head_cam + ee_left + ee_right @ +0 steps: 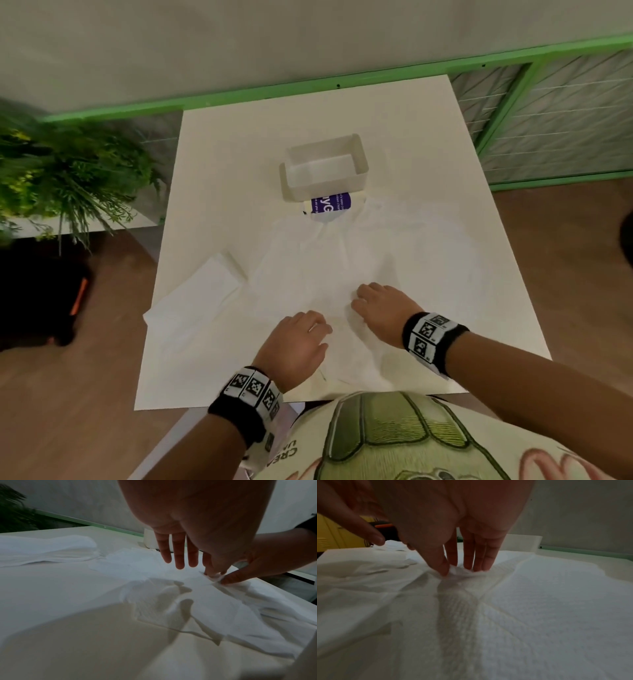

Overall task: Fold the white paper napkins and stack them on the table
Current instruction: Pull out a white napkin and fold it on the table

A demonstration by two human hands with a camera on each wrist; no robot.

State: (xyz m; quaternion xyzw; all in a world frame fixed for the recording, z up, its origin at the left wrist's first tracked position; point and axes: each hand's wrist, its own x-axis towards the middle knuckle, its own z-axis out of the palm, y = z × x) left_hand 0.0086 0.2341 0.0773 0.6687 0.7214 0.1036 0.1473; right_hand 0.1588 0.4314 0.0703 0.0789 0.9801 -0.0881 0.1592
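While right hand [453,555] pinches it, white creased napkin [342,260] lies unfolded, left hand [294,342] relaxed.

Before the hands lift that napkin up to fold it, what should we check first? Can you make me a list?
1. Right hand pinches a bit of the spread-out napkin: ok.
2. Left hand has hold of the napkin: not ok, its fingers are straight above the paper.
3. Only one sheet is pinched: cannot tell.
4. Folded stack lies apart from the hands: ok.
5. White box is away from the fold: ok.
6. Napkin lies flat: not ok, it is wrinkled.
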